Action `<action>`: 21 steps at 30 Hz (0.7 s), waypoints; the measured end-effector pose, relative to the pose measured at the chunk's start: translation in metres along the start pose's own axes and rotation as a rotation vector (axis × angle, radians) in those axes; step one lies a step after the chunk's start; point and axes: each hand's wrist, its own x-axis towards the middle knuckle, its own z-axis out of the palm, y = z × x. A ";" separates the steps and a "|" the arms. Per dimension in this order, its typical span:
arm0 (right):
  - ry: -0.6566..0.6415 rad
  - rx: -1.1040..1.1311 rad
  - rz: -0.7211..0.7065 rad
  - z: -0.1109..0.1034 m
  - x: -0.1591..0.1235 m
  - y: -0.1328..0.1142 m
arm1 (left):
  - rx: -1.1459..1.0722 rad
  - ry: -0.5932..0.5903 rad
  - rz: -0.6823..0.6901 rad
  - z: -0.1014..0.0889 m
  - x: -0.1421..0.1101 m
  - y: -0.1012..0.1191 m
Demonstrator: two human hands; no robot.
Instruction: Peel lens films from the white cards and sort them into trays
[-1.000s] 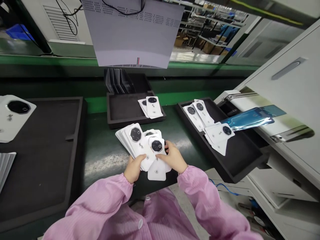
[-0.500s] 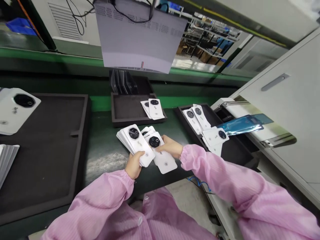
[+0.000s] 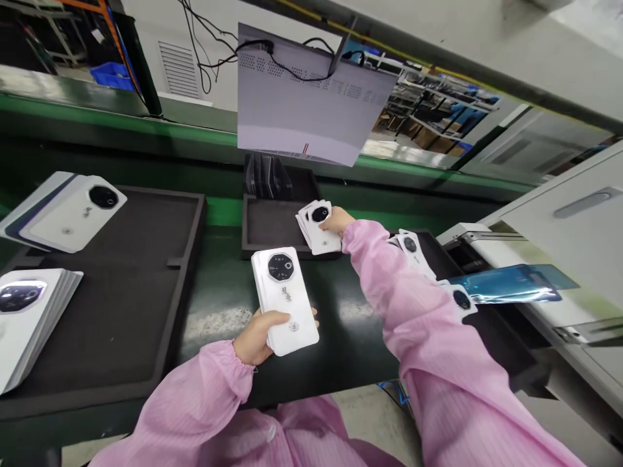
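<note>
My left hand (image 3: 257,336) is closed around a neat stack of white phone back covers (image 3: 292,301), each with a black camera patch near the top. The thumb lies across the front and fingertips show at the right edge. Farther off, my right hand (image 3: 339,221) pinches white phone back covers (image 3: 325,241) at the right end of the small black tray (image 3: 265,227). These lie over other white covers there; how many the hand holds I cannot tell. The right fingers are partly hidden under the covers.
Dark thin sheets (image 3: 267,176) stand behind the small tray. At left, a large black tray (image 3: 141,311) bears white cover stacks (image 3: 34,337). On the right, a tray (image 3: 506,334) holds more covers, beside a shiny blue panel (image 3: 506,285). A monitor (image 3: 311,104) hangs above the back.
My right hand has moved away from the left, up to the small tray, taking covers from the fanned group with it. The left hand's stack now sits more upright. The view has shifted left.
</note>
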 end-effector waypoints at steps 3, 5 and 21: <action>0.109 -0.151 0.120 0.013 0.008 0.009 | 0.022 -0.050 -0.022 -0.002 0.000 0.000; 0.189 -0.226 0.107 0.013 -0.005 0.013 | 0.032 -0.084 -0.026 -0.002 -0.001 0.000; -0.330 0.678 -0.176 0.063 -0.182 0.030 | 0.132 0.073 0.025 -0.007 0.001 0.000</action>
